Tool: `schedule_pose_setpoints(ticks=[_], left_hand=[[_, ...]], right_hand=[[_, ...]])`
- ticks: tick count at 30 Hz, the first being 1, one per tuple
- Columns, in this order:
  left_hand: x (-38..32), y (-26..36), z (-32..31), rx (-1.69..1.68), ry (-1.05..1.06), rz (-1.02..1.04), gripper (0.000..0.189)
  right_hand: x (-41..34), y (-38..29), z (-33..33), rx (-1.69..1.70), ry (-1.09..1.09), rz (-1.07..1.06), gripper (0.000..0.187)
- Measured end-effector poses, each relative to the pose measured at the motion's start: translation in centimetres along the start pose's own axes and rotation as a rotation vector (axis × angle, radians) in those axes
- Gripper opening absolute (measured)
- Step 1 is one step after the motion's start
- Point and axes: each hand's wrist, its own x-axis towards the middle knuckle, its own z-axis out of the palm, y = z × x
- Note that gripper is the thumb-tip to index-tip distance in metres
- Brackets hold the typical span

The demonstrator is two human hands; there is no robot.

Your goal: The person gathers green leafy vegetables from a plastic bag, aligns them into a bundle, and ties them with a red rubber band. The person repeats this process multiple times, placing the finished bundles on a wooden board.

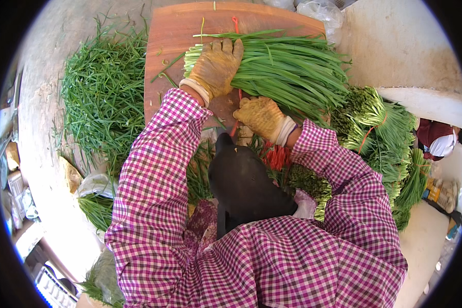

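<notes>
A loose bunch of long green garlic chives (288, 65) lies across a brown wooden board (165, 23), pale cut ends to the left. My left hand (217, 67), in a stained yellow work glove, rests over the bunch near those ends and holds it down. A red tie (235, 24) runs beneath the bunch, one end showing beyond it and the other on the near side. Gloved as well, my right hand (260, 117) is closed at the near part of the tie, just below the bunch. Its fingertips are partly hidden.
Trimmed green leaves (104, 88) are heaped left of the board. Tied chive bundles (392, 131) are stacked at the right. Spare red ties (276, 157) hang near my right wrist. A black rounded object (250, 181) stands before my chest. Far right is a person (435, 138).
</notes>
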Motion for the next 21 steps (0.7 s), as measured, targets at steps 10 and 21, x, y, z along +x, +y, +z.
schedule_pose_setpoints(ticks=[10, 21], left_hand=[[0.5, 0.2, -0.2, 0.047, -0.118, -0.062, 0.090], [0.9, -0.2, -1.4, -0.133, -0.214, -0.105, 0.082]], right_hand=[[2.7, 0.4, -2.4, 1.082, 0.383, 0.586, 0.021], [3.1, 0.6, -4.7, 0.605, 0.835, 0.354, 0.015]])
